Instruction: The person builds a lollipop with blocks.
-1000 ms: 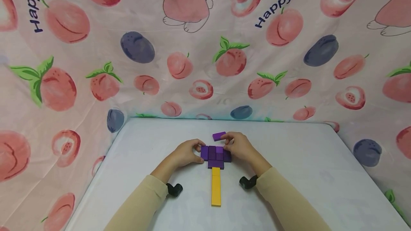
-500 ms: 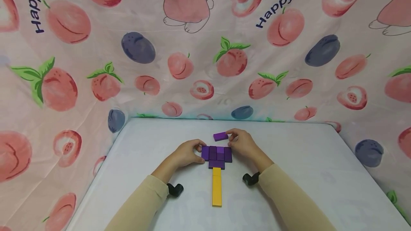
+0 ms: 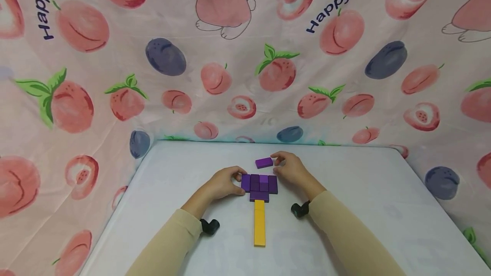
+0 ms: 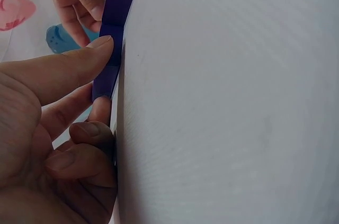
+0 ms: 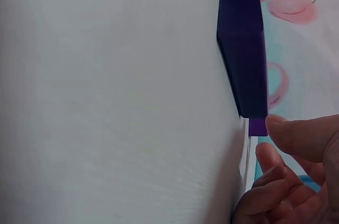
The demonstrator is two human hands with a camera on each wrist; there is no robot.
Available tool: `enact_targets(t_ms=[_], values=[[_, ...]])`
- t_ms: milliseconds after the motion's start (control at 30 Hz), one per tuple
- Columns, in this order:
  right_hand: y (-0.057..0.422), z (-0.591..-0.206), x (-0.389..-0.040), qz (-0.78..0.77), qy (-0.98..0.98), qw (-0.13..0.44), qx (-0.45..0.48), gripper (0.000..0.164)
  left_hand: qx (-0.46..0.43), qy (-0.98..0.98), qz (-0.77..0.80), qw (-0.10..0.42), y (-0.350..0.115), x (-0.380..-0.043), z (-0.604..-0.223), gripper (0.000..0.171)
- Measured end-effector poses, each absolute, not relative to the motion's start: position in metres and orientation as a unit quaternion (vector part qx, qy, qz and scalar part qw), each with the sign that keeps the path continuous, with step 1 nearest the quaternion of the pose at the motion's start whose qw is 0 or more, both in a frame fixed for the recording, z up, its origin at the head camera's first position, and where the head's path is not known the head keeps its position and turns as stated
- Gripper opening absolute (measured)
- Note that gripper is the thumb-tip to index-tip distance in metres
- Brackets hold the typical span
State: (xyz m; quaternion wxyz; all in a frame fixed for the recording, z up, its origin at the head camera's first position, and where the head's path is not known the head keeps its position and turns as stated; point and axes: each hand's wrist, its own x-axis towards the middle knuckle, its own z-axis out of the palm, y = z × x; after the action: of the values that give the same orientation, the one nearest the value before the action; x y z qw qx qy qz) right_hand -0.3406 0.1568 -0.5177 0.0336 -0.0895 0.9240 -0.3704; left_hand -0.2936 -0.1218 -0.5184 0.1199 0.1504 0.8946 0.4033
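On the white table, several dark purple blocks [image 3: 255,182] lie side by side in a row, above a crosswise purple block [image 3: 259,196]. My left hand [image 3: 225,183] holds the leftmost purple block [image 3: 246,183] by its ends, thumb at the near end and fingers at the far one; its thumb [image 4: 79,68] rests against purple in the left wrist view. Beyond the row lies a loose purple block [image 3: 264,163], slightly slanted. My right hand [image 3: 293,171] stays just right of it, fingers loosely bent, with nothing between thumb and index finger.
A yellow strip [image 3: 259,225] of blocks, with a seam near its top, runs from the crosswise block toward me. Black wrist cameras [image 3: 210,227] jut inward from both sleeves. A fruit-patterned cloth [image 3: 245,76] hangs behind the table [image 3: 364,208].
My right hand has drawn away from the rightmost block of the row and moved slightly right and back, off the loose block. The left hand keeps its place.
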Motion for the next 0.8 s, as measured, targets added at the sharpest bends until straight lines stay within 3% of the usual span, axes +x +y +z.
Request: enact_targets(t_ms=[800], values=[[0.155,-0.52,-0.363,-0.344,0.931,0.061,-0.105,0.044,0.155,0.891,0.41,0.122,-0.123,-0.294,-0.518,0.055]])
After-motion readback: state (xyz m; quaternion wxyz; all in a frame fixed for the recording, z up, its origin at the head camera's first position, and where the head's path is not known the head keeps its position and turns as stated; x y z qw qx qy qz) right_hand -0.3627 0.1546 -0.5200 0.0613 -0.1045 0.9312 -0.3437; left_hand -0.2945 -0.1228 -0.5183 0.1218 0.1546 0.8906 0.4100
